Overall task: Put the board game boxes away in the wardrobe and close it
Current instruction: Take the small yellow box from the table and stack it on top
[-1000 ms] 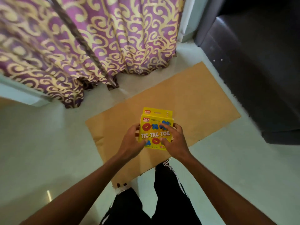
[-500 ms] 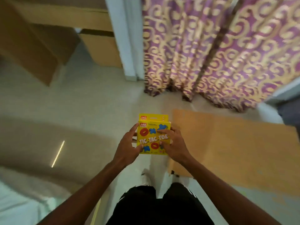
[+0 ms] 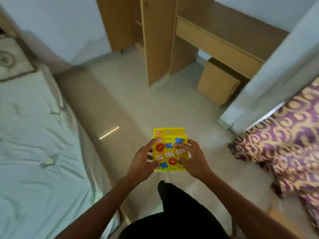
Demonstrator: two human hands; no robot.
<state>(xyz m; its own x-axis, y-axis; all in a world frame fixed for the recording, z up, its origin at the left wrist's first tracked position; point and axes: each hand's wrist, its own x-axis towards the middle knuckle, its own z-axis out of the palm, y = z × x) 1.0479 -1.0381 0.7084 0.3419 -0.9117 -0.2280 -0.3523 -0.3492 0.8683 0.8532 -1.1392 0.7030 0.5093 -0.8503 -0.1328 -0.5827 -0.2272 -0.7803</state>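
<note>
I hold two stacked yellow Tic Tac Toe boxes (image 3: pixel 170 149) in front of me, above the floor. My left hand (image 3: pixel 141 160) grips their left edge and my right hand (image 3: pixel 193 158) grips the right edge, fingers over the top box's face. The lower box sticks out behind the top one. The wooden wardrobe (image 3: pixel 155 35) stands ahead at the top centre, with its left door (image 3: pixel 114 21) swung open and shelves dimly visible inside.
A bed with a pale sheet (image 3: pixel 34 135) fills the left side. A wooden desk (image 3: pixel 224 37) with a low cabinet (image 3: pixel 215 85) adjoins the wardrobe on the right. A purple patterned curtain (image 3: pixel 284 144) hangs at right. Beige floor (image 3: pixel 155 104) lies between me and the wardrobe.
The view has swung left, from the curtain and brown floor mat to the wardrobe, desk and bed. The boxes stay held in both hands in the same grip.
</note>
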